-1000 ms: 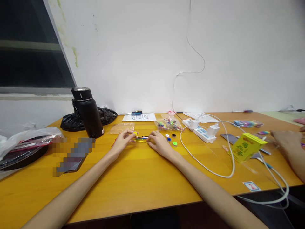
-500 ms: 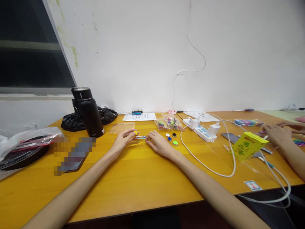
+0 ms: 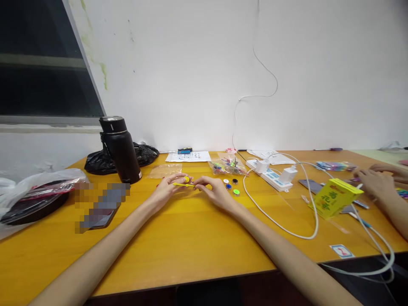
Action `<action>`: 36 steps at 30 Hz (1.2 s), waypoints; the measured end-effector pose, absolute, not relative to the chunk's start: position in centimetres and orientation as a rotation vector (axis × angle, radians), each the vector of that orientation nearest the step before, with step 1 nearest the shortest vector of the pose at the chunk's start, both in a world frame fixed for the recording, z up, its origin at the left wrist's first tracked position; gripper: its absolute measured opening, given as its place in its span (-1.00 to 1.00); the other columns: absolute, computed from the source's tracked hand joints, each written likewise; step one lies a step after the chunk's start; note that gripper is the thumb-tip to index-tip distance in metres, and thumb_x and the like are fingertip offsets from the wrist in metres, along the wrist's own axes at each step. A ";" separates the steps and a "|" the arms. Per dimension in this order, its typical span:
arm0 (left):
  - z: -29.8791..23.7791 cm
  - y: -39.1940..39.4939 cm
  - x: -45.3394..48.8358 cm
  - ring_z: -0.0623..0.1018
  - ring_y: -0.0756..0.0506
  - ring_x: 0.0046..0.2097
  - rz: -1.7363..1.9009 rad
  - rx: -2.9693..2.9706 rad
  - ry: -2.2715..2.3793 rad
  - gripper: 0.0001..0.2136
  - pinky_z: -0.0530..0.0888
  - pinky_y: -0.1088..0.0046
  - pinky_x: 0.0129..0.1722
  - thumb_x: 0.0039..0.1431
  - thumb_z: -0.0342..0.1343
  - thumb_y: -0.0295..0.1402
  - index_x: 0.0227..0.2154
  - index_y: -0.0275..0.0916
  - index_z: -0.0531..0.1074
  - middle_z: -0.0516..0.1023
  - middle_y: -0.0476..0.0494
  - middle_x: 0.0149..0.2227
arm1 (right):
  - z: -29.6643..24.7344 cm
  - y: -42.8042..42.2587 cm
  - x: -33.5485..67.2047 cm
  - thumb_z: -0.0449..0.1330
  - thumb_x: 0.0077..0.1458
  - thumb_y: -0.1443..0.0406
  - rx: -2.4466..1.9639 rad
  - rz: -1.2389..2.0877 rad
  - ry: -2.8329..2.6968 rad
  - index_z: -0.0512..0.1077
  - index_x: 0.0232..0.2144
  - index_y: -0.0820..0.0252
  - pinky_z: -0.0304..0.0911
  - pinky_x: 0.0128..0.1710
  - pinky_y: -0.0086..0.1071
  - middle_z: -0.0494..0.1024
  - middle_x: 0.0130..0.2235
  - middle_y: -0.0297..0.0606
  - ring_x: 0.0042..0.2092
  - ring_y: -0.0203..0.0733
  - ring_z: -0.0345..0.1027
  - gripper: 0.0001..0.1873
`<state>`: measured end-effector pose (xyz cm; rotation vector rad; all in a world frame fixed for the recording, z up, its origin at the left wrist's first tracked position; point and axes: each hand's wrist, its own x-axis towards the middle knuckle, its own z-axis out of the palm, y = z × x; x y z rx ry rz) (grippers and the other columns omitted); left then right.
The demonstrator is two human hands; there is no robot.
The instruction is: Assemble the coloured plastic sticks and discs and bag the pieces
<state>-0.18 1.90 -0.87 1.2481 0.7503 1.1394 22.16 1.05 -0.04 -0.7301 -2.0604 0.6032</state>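
Note:
My left hand [image 3: 167, 189] and my right hand [image 3: 213, 190] meet near the middle of the orange table [image 3: 178, 246]. Both pinch a thin yellow stick [image 3: 183, 184] held level between their fingertips. A small yellow round piece [image 3: 186, 179] shows at my left fingertips. Several small round caps, white, blue, black and green [image 3: 232, 185], lie on the table just right of my right hand. A clear bag of coloured small parts [image 3: 227, 165] sits behind them.
A black flask [image 3: 120, 148] and a black plastic bag [image 3: 140, 154] stand at back left, a phone [image 3: 98, 214] nearer. A white power strip [image 3: 270, 175] with cables, a yellow carton [image 3: 333, 196] and another person's hands [image 3: 376, 180] are at the right.
My hands have lifted the yellow stick off the table and now hold it between the fingertips. The other person's hands drew back to the far right.

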 end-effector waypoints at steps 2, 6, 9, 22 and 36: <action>-0.7 1.7 -0.1 0.53 -0.21 0.13 1.134 1.253 0.710 -0.68 0.37 0.22 0.23 0.05 0.37 -0.26 -0.14 -0.25 0.56 0.61 -0.22 0.02 | 0.1 0.9 22.1 0.17 0.30 0.32 -0.718 0.582 -2.031 0.52 -0.15 0.12 0.36 -0.08 -0.39 0.63 -0.16 -0.29 -0.15 -0.23 0.51 -0.87; -0.8 1.6 -0.1 0.54 -0.19 0.13 1.131 1.271 0.707 -0.69 0.32 0.24 0.27 0.05 0.37 -0.28 -0.13 -0.23 0.57 0.61 -0.19 0.03 | 0.2 0.9 22.1 0.18 0.30 0.32 -0.708 0.546 -2.026 0.53 -0.13 0.11 0.36 -0.06 -0.38 0.63 -0.15 -0.29 -0.13 -0.23 0.51 -0.86; -1.0 1.8 -0.1 0.52 -0.20 0.15 1.108 1.261 0.702 -0.66 0.29 0.21 0.29 0.07 0.35 -0.26 -0.08 -0.23 0.57 0.59 -0.21 0.06 | 0.0 1.1 22.2 0.18 0.30 0.30 -0.717 0.506 -2.038 0.53 -0.11 0.09 0.37 -0.07 -0.37 0.63 -0.15 -0.28 -0.14 -0.22 0.51 -0.85; -0.5 1.3 0.0 0.56 -0.21 0.12 1.125 1.492 0.780 -0.53 0.40 0.21 0.21 0.04 0.36 -0.21 0.03 -0.18 0.50 0.54 -0.25 0.14 | -0.2 1.4 22.6 0.15 0.32 0.27 -0.809 0.375 -2.053 0.51 -0.14 0.13 0.38 -0.11 -0.34 0.63 -0.18 -0.24 -0.17 -0.19 0.51 -0.85; -0.7 1.2 0.4 0.58 -0.25 0.07 1.245 1.609 0.861 -0.63 0.46 0.19 0.15 0.06 0.34 -0.15 -0.11 -0.21 0.54 0.64 -0.24 -0.03 | -0.7 1.1 22.0 0.16 0.29 0.32 -0.759 0.471 -2.146 0.50 -0.14 0.15 0.38 -0.15 -0.42 0.64 -0.20 -0.29 -0.22 -0.26 0.53 -0.86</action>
